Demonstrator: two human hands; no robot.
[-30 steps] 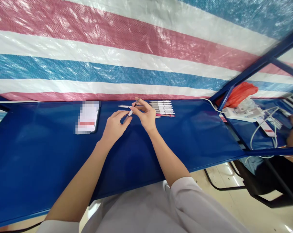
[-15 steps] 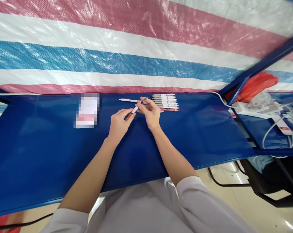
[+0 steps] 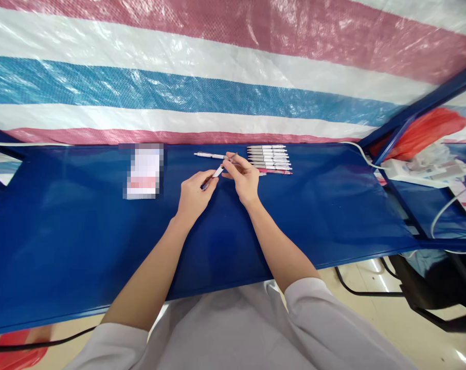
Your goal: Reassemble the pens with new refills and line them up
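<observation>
Between my two hands a white pen (image 3: pixel 218 171) is held at a slant over the table. My left hand (image 3: pixel 195 194) is closed on its lower end, fingertips pinched together. Its upper end, with a grey tip, is pinched by my right hand (image 3: pixel 244 177). Just behind the hands lies another white pen (image 3: pixel 209 155), partly hidden by my right fingers. To the right of my right hand several white and grey pens (image 3: pixel 267 156) lie in a neat row. A red pen (image 3: pixel 276 171) lies at the front of that row, its left end hidden by the hand.
A blurred white and red box-like item (image 3: pixel 143 172) lies on the blue table (image 3: pixel 82 231) to the left. Behind hangs a striped plastic sheet (image 3: pixel 202 92). At right are a red bag (image 3: pixel 429 133), a power strip (image 3: pixel 414 172), white cables and a black chair (image 3: pixel 426 293).
The view has shifted slightly, so the tabletop things appear further right in the picture. Both hands keep their hold on the pen, almost unmoved.
</observation>
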